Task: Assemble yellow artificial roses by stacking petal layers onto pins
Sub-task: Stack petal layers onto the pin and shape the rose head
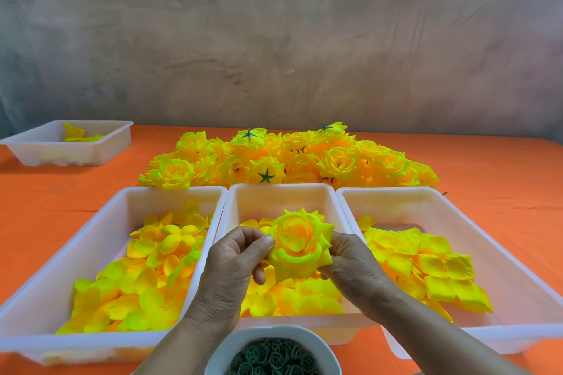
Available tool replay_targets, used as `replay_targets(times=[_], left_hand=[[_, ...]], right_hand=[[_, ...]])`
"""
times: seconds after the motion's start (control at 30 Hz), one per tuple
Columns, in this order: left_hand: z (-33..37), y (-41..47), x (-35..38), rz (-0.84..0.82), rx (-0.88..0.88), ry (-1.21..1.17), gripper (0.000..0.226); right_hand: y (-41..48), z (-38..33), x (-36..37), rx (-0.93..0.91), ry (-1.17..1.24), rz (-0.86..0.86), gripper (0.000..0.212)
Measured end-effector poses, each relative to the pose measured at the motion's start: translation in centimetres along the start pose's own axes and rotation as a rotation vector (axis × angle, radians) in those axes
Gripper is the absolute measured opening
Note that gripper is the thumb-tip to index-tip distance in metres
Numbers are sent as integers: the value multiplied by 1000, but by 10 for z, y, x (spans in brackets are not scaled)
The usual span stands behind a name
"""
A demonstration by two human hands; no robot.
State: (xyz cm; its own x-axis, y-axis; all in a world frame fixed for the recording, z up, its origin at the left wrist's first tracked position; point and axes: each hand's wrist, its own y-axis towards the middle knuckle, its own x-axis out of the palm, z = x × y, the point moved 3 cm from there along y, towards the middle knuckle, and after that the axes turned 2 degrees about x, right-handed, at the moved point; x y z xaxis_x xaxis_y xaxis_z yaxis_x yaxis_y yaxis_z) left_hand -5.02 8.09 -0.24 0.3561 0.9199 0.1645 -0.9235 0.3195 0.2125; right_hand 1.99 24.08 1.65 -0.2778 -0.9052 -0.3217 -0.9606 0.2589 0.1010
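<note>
**Yellow rose held over the middle tray**

Yellow petal layers form a rose (300, 242) that both hands hold up above the middle tray (280, 201), its open face turned toward the camera. The left hand (234, 256) pinches the rose's left edge between thumb and forefinger, with the other fingers curled under it. The right hand (350, 259) grips the right side, its fingers wrapped behind the petals.

Loose petals (304, 298) lie in the middle tray below the rose. Touching the middle tray on its left is a left tray (76, 246) of rounded petals (146, 271). Touching it on the right is a right tray (457, 207) of squarer petals (426, 265). Just behind the middle tray, finished roses (289, 158) are heaped in a pile, a few turned over to show green star-shaped backs. In front of the middle tray, nearest the person, a white bowl (320, 344) holds dark green rings (274, 356). Far to the left and behind the middle tray, well apart from it, a 4th tray (30, 152) holds a few petals. All stand on an orange cloth (61, 186)
</note>
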Motion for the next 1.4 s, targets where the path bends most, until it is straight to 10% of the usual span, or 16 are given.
replay_targets(times=[1.4], left_hand=[[-1, 0, 1, -38, -4, 66, 45]], right_hand=[[4, 12, -9, 8, 89, 135, 32]])
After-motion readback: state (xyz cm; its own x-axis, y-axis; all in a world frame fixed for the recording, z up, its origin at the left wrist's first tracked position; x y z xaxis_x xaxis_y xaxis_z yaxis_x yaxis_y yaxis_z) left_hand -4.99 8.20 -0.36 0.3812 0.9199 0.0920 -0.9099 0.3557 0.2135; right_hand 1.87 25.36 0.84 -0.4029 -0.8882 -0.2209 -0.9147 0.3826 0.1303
